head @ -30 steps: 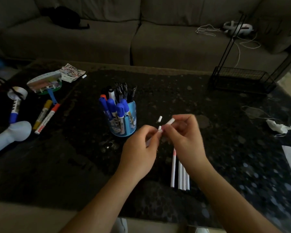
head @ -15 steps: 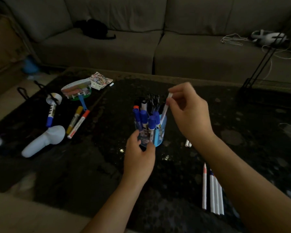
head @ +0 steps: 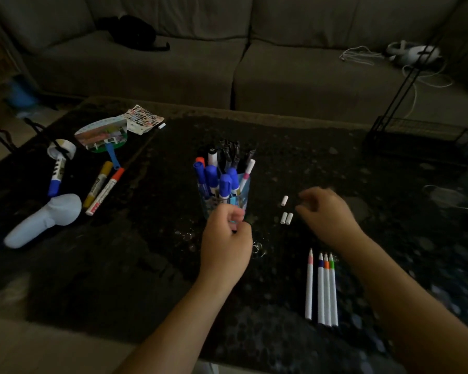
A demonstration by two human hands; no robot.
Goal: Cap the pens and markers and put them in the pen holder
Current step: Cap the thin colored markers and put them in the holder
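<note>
**Mid-frame: holder full, four pens still bare**

At centre frame the holder [head: 239, 201] stands on the dark table [head: 146, 265], packed with capped markers; its lower front is hidden by the left hand [head: 226, 247], which curls loosely against it, though a real grip cannot be told. Right of it the right hand [head: 326, 214] is blurred, fingers bent and apparently empty, just beside three white caps [head: 286, 217]. Lower right lie four uncapped pens [head: 322, 287] side by side. Left of frame, three markers [head: 103, 187] lie loose in the gloom.
</note>
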